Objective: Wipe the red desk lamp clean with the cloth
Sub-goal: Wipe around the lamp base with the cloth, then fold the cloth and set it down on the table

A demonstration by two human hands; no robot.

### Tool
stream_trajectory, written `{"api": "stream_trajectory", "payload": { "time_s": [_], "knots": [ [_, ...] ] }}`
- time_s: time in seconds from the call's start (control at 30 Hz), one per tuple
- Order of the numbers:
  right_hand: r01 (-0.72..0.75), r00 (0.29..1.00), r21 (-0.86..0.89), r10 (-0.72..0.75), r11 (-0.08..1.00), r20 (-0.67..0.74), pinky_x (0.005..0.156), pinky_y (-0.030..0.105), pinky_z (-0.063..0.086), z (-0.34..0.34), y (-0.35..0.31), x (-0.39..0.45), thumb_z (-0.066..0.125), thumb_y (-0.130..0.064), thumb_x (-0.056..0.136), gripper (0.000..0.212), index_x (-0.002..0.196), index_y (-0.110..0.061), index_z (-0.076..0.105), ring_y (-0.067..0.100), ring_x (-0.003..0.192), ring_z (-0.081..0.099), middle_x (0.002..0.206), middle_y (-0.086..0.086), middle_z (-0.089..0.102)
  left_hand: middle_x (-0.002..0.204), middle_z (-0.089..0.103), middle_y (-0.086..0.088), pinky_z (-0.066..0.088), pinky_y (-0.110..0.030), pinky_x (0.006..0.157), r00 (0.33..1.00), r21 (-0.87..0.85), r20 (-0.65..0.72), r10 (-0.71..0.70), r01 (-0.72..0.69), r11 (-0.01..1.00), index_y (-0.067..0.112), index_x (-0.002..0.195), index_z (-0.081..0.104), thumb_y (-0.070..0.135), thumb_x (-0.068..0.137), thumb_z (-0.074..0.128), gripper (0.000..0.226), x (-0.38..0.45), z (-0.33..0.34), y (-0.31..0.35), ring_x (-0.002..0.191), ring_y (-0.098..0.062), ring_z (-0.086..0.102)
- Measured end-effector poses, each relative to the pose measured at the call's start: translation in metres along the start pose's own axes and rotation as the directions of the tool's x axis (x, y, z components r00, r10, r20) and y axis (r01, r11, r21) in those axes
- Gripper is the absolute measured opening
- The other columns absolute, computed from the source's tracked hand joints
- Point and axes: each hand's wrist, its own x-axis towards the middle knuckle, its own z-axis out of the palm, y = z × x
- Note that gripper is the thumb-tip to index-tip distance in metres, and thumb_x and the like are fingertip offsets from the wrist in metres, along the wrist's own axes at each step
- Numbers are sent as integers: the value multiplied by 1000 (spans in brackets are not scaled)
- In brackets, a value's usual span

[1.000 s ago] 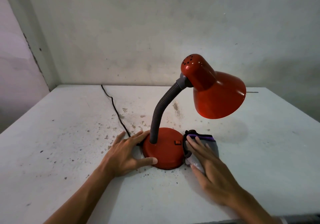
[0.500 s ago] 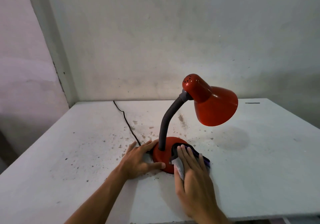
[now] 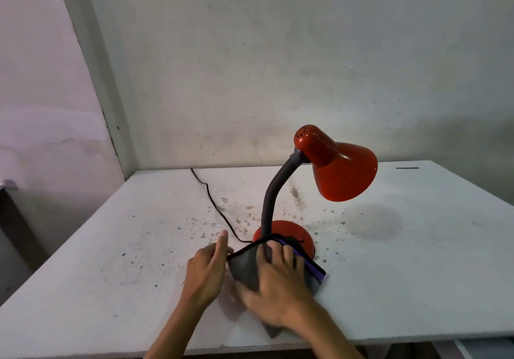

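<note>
The red desk lamp stands near the table's front, with its red shade [image 3: 343, 171] pointing right, a grey flexible neck [image 3: 274, 192] and a round red base [image 3: 292, 230]. A grey cloth with a purple edge [image 3: 247, 265] drapes over the front of the base. My right hand [image 3: 278, 283] lies flat on the cloth and presses it onto the base. Left of the base is my left hand [image 3: 207, 272], fingers apart, touching the cloth's left edge. The base's front half is hidden by cloth and hands.
The lamp's black cord [image 3: 214, 205] runs from the base back to the wall. The white table [image 3: 111, 247] is speckled with dark marks around the lamp. Walls close the back and left; the table's front edge is just under my forearms.
The view has pulled back and up. My right hand slid the cloth leftward from beside the base onto its front. My left hand shifted off the base's left rim.
</note>
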Motion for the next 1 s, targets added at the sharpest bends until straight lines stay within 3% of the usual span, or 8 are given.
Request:
{"api": "stream_trajectory", "payload": {
  "time_s": [0.07, 0.17, 0.37, 0.53, 0.63, 0.73, 0.87, 1.0],
  "knots": [
    [-38, 998, 169, 47, 985, -47, 122, 54, 16, -16, 20, 1, 28, -84, 81, 87, 146, -32, 49, 29, 150, 17, 164, 0, 27, 87, 76, -7, 56, -35, 73, 983, 45, 140, -117, 111, 993, 6, 93, 74, 78, 86, 37, 81, -13, -3, 4, 79, -23, 70],
    [-205, 955, 201, 241, 958, -175, 110, 44, 42, -29, 59, 1, 57, -68, 91, 68, 146, -31, 44, 28, 135, 43, 148, 4, 48, 101, 72, 4, 54, -26, 71, 957, 76, 228, -178, 165, 983, 21, 107, 65, 60, 85, 67, 45, -22, 9, 9, 90, -13, 67],
    [-239, 967, 528, 249, 815, 53, 68, 19, 52, -41, 91, -2, 83, -37, 87, 52, 123, -29, 46, 9, 91, 61, 108, -3, 62, 126, 61, 3, 57, -23, 70, 982, -279, 145, -118, 156, 948, 35, 125, 41, 19, 93, 71, 48, -32, 29, 10, 100, -8, 62],
    [-43, 996, 802, 92, 596, -15, 85, 50, 64, -50, 91, -25, 84, -8, 85, 53, 117, -39, 55, 29, 109, 69, 117, 13, 66, 125, 66, 5, 62, -49, 79, 965, -569, 238, 107, 49, 821, 55, 134, 31, 5, 83, 80, 87, -41, 17, 7, 110, -26, 68],
    [80, 997, 853, -60, 517, -57, 81, 48, 65, -69, 85, -35, 85, -1, 82, 62, 123, -41, 60, 30, 109, 72, 124, 15, 62, 127, 65, 8, 61, -51, 78, 929, -586, 240, 283, -94, 805, 45, 143, 36, 1, 77, 85, 93, -43, -3, 16, 115, -27, 66],
    [166, 985, 812, -135, 559, -108, 83, 42, 65, -93, 73, -43, 90, 2, 75, 65, 122, -37, 69, 22, 110, 71, 129, 6, 60, 125, 65, 8, 62, -43, 80, 909, -462, 118, 400, -306, 832, 32, 129, 63, -2, 73, 86, 70, -41, -26, 39, 115, -22, 65],
    [265, 963, 681, -157, 683, -218, 94, 37, 62, -130, 50, -51, 92, 5, 69, 73, 126, -36, 72, 17, 119, 67, 128, -9, 66, 114, 73, 4, 60, -33, 83, 861, -287, -39, 507, -496, 820, 27, 122, 71, -10, 66, 88, 69, -33, -52, 78, 107, -14, 70],
    [319, 929, 446, -184, 836, -320, 84, 7, 51, -176, 28, -43, 89, -1, 77, 69, 138, -25, 66, 1, 109, 64, 124, -10, 68, 116, 72, 4, 57, -26, 87, 766, -95, -117, 632, -642, 761, 20, 125, 68, -1, 68, 89, 64, -19, -71, 117, 108, -5, 68]
  ]
}}
